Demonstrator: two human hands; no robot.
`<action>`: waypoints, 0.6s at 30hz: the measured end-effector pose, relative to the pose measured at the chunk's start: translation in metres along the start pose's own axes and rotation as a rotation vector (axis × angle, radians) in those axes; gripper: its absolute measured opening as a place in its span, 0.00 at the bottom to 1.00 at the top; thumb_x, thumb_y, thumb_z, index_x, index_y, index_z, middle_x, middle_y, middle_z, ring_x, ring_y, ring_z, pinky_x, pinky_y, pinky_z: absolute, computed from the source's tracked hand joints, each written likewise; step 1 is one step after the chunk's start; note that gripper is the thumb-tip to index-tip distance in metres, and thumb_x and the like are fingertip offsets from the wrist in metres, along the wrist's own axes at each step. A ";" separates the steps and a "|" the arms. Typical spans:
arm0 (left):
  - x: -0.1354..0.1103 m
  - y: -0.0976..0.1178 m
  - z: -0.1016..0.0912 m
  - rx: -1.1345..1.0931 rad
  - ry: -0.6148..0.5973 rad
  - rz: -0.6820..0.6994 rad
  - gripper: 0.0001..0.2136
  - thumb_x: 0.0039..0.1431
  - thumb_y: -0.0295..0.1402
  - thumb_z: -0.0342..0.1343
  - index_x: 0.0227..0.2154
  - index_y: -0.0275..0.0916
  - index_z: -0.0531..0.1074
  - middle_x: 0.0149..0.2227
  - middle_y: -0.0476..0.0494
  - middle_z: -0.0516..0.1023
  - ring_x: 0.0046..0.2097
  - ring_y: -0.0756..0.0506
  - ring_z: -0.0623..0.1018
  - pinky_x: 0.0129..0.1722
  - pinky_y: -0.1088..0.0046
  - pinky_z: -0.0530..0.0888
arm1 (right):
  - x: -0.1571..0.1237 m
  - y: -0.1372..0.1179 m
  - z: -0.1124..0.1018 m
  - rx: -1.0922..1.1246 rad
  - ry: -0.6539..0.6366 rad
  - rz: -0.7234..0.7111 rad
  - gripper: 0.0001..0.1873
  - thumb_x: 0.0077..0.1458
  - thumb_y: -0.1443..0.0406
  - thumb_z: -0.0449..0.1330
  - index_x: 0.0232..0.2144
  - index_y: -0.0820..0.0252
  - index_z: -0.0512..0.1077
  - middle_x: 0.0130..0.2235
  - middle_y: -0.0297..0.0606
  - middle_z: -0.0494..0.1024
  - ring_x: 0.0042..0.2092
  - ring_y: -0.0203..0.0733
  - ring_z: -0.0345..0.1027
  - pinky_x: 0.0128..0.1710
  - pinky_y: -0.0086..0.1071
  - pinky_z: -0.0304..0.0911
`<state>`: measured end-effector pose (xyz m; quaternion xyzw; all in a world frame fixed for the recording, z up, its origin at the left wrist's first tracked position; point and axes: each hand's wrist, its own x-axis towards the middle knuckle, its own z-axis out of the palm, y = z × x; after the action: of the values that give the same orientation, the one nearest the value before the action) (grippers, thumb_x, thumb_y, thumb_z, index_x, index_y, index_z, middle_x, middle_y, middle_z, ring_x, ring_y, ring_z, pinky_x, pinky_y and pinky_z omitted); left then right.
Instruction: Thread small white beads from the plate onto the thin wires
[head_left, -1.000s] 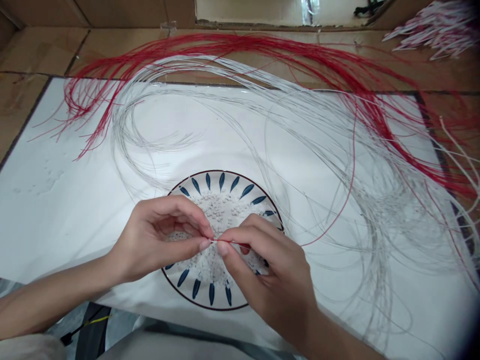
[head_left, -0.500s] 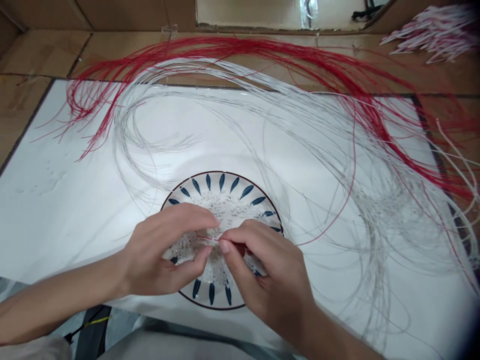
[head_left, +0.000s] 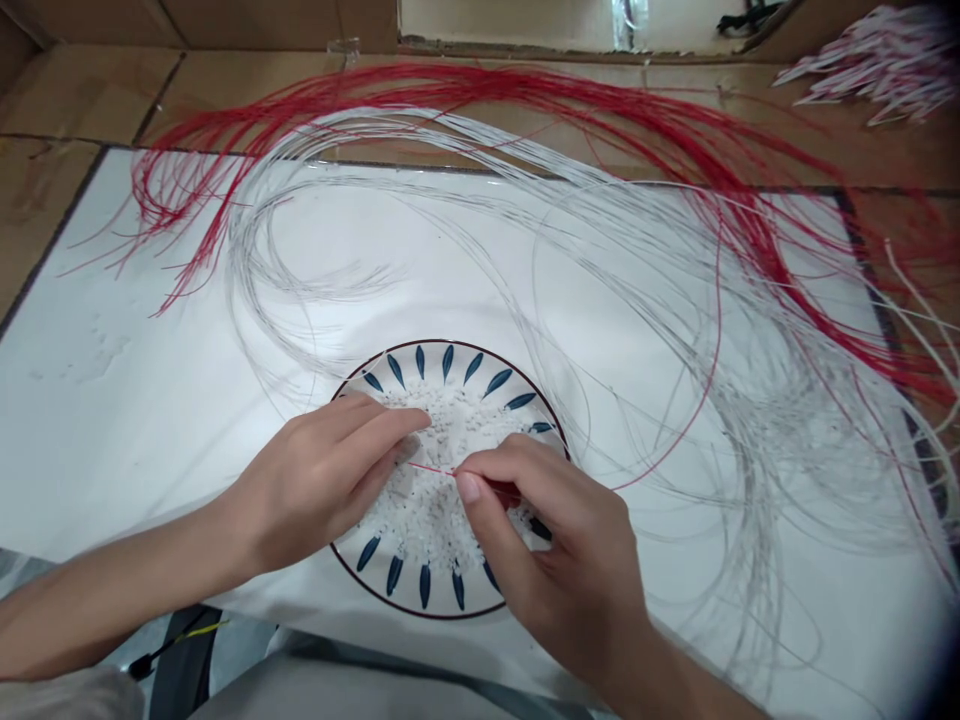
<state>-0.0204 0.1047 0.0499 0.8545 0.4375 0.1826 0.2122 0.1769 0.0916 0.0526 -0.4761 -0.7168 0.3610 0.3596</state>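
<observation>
A white plate (head_left: 491, 383) with blue leaf marks and a dark rim holds a heap of small white beads (head_left: 435, 510). My right hand (head_left: 559, 550) pinches a thin red strand (head_left: 697, 400) between thumb and forefinger, its short end pointing left over the beads. My left hand (head_left: 330, 485) rests palm down on the plate's left side, its fingertips pressed together into the beads beside the strand's tip. What those fingertips hold is too small to see.
Long red strands (head_left: 465, 95) and white strands (head_left: 600, 250) loop across the white sheet (head_left: 112, 400) and the cardboard (head_left: 67, 90) behind it. A bundle of short white and pink pieces (head_left: 877, 55) lies at the far right corner.
My left hand has let go of the strand's end, turned palm down and dropped onto the beads. My right hand has stayed nearly still, keeping its pinch on the red strand.
</observation>
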 end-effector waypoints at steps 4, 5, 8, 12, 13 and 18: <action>0.000 0.002 0.002 -0.058 0.012 0.009 0.14 0.60 0.23 0.48 0.48 0.40 0.65 0.36 0.45 0.79 0.36 0.48 0.78 0.36 0.73 0.74 | 0.000 0.000 0.000 0.009 -0.009 0.000 0.07 0.56 0.71 0.54 0.27 0.59 0.68 0.24 0.31 0.69 0.26 0.33 0.61 0.27 0.29 0.59; 0.000 0.003 0.002 -0.077 0.008 0.009 0.15 0.59 0.23 0.49 0.48 0.39 0.65 0.38 0.44 0.79 0.37 0.48 0.78 0.37 0.73 0.74 | 0.000 -0.001 0.000 0.011 -0.011 0.001 0.07 0.56 0.72 0.54 0.28 0.60 0.68 0.24 0.31 0.69 0.26 0.33 0.61 0.27 0.29 0.59; 0.000 0.004 0.001 -0.117 -0.007 0.012 0.19 0.56 0.21 0.50 0.51 0.40 0.63 0.43 0.43 0.78 0.42 0.47 0.77 0.42 0.73 0.74 | 0.000 -0.001 -0.001 0.024 -0.010 -0.002 0.07 0.56 0.72 0.54 0.27 0.60 0.68 0.24 0.31 0.69 0.26 0.32 0.61 0.27 0.29 0.59; 0.001 0.002 -0.004 -0.051 -0.046 0.034 0.21 0.54 0.21 0.50 0.52 0.40 0.62 0.42 0.42 0.77 0.43 0.45 0.76 0.42 0.69 0.74 | -0.001 0.000 -0.001 0.037 0.001 -0.004 0.07 0.56 0.72 0.54 0.27 0.60 0.68 0.24 0.30 0.68 0.27 0.32 0.60 0.27 0.28 0.58; 0.002 0.001 -0.005 -0.022 -0.061 0.043 0.20 0.55 0.22 0.50 0.51 0.40 0.62 0.40 0.42 0.77 0.42 0.44 0.76 0.41 0.68 0.74 | -0.001 0.000 -0.001 0.040 0.004 -0.006 0.07 0.56 0.72 0.54 0.27 0.61 0.68 0.24 0.31 0.68 0.27 0.32 0.60 0.27 0.28 0.58; 0.001 -0.002 -0.006 0.040 -0.126 0.057 0.15 0.58 0.24 0.49 0.49 0.36 0.63 0.34 0.44 0.76 0.35 0.46 0.75 0.34 0.69 0.73 | -0.002 0.000 0.000 0.029 -0.010 -0.004 0.07 0.56 0.72 0.54 0.27 0.62 0.68 0.24 0.31 0.67 0.27 0.31 0.59 0.27 0.28 0.57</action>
<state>-0.0240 0.1075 0.0540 0.8806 0.4022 0.1255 0.2168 0.1780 0.0898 0.0520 -0.4676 -0.7140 0.3731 0.3638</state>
